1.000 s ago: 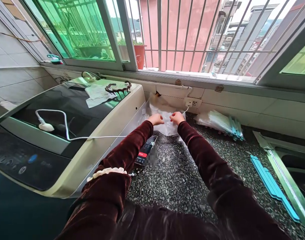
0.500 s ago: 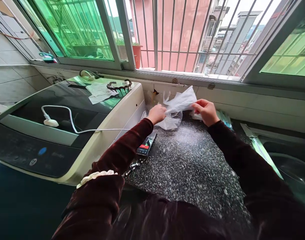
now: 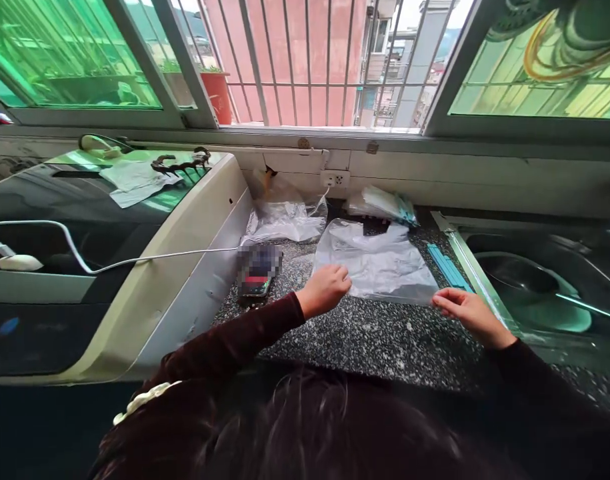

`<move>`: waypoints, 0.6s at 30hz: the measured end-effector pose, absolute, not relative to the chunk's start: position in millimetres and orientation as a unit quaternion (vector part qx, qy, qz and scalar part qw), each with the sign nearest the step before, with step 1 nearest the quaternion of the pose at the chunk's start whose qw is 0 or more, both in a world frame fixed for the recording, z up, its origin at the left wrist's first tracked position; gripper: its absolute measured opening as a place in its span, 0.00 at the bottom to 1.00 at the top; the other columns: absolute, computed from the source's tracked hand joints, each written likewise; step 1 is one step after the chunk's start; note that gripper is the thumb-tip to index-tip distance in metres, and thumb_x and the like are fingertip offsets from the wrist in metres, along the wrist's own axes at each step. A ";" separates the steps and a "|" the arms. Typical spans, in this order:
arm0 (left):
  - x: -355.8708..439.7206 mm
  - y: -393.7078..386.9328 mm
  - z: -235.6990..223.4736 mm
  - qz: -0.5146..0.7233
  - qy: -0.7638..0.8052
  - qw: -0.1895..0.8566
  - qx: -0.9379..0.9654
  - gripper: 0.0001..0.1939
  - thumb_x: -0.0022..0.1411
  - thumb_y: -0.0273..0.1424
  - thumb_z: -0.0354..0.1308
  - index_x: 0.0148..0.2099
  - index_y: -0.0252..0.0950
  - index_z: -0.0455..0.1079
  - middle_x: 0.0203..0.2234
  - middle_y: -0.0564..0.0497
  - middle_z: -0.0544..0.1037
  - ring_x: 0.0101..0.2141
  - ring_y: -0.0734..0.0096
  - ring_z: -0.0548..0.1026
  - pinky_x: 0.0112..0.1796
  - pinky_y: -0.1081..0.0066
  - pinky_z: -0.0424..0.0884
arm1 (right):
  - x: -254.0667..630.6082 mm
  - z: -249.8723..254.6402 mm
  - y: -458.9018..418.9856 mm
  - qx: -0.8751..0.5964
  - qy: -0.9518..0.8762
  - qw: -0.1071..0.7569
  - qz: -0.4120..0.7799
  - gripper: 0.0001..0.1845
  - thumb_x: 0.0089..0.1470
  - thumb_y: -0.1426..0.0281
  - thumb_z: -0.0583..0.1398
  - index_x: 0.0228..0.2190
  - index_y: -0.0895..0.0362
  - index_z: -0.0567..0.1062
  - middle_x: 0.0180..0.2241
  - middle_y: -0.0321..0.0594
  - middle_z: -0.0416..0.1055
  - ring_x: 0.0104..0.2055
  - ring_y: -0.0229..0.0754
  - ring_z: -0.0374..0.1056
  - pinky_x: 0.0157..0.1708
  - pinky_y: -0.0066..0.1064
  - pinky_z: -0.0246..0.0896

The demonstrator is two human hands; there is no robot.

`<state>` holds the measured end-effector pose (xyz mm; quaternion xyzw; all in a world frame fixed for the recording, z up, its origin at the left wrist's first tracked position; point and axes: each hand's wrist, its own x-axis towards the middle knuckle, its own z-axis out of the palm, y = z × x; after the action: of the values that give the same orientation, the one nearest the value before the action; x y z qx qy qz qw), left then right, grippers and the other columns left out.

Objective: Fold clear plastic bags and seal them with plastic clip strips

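A clear plastic bag point(image 3: 377, 260) lies spread over the speckled dark counter point(image 3: 349, 347). My left hand point(image 3: 325, 291) is closed at its near left corner, the fingertips curled and partly hidden. At the near right corner my right hand point(image 3: 472, 315) pinches the bag's edge between thumb and fingers. Behind and to the left, more crumpled clear plastic bags point(image 3: 295, 220) rest against the wall. A phone point(image 3: 257, 283), partly blurred, lies left of my left hand. Beyond the spread bag sits a pack of clear sleeves with blue strips point(image 3: 382, 203).
A washing machine point(image 3: 185, 247) stands on the left, with a white cable point(image 3: 155, 257), a cloth point(image 3: 137, 180) and a dark hair claw point(image 3: 182, 163) on top. Blue strips point(image 3: 447, 267) lie beside the sink rim point(image 3: 479, 280) on the right. A wall socket point(image 3: 335, 179) is at the back.
Both hands took a plastic bag from the pile at the back and brought it nearer and to the right. It went from bunched to spread flat. The view has turned right.
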<state>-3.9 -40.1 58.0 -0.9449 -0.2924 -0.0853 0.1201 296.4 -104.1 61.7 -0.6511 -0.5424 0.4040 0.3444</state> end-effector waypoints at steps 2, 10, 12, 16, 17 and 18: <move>2.6 -53.0 45.9 -0.057 -0.274 0.092 -0.956 0.09 0.57 0.22 0.49 0.31 0.32 0.70 0.26 0.43 0.71 0.30 0.64 0.69 0.28 0.67 0.63 | 303.9 51.5 -116.0 -0.664 -0.538 0.302 0.423 0.27 0.29 0.45 0.63 0.19 0.57 0.71 0.19 0.37 0.67 0.19 0.34 0.56 0.20 0.28 0.53; -4.5 -86.2 35.5 0.040 -0.231 -0.064 -0.970 0.10 0.56 0.34 0.57 0.39 0.34 0.72 0.30 0.45 0.73 0.33 0.65 0.71 0.31 0.69 0.67 | 333.1 43.4 -115.7 -0.671 -0.636 0.157 0.348 0.18 0.40 0.53 0.58 0.20 0.56 0.71 0.19 0.36 0.68 0.22 0.37 0.61 0.23 0.29 0.57; -12.0 -81.3 46.9 0.029 -0.191 -0.143 -0.971 0.20 0.54 0.40 0.58 0.48 0.37 0.69 0.33 0.47 0.73 0.34 0.67 0.72 0.32 0.71 0.67 | 335.8 42.2 -105.3 -0.668 -0.680 0.160 0.257 0.14 0.45 0.58 0.56 0.22 0.56 0.72 0.20 0.37 0.70 0.23 0.38 0.63 0.25 0.29 0.58; -17.3 -41.7 71.2 -0.132 -0.244 -0.179 -0.944 0.18 0.58 0.39 0.55 0.48 0.35 0.68 0.37 0.47 0.72 0.36 0.70 0.72 0.37 0.71 0.69 | 329.3 33.0 -77.7 -0.615 -0.773 0.151 0.045 0.11 0.49 0.67 0.54 0.32 0.56 0.74 0.27 0.40 0.73 0.26 0.39 0.66 0.26 0.29 0.57; -15.8 -26.9 75.0 -0.177 -0.281 -0.152 -0.931 0.15 0.59 0.37 0.53 0.45 0.34 0.69 0.37 0.46 0.72 0.36 0.69 0.71 0.38 0.69 0.69 | 326.6 30.3 -71.4 -0.591 -0.795 0.136 0.002 0.12 0.49 0.69 0.54 0.35 0.56 0.74 0.29 0.42 0.73 0.27 0.40 0.66 0.26 0.29 0.56; -13.2 -11.3 77.5 -0.213 -0.320 -0.118 -0.916 0.14 0.59 0.35 0.54 0.44 0.33 0.70 0.37 0.45 0.72 0.37 0.68 0.71 0.39 0.67 0.69 | 324.0 28.0 -66.2 -0.562 -0.818 0.117 -0.025 0.13 0.49 0.71 0.55 0.36 0.56 0.74 0.30 0.43 0.73 0.28 0.40 0.67 0.26 0.29 0.55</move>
<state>-13.2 -11.3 77.5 -0.9157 -0.3197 -0.2128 -0.1180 324.0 -66.2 28.0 -0.5621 -0.8184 -0.0252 0.1168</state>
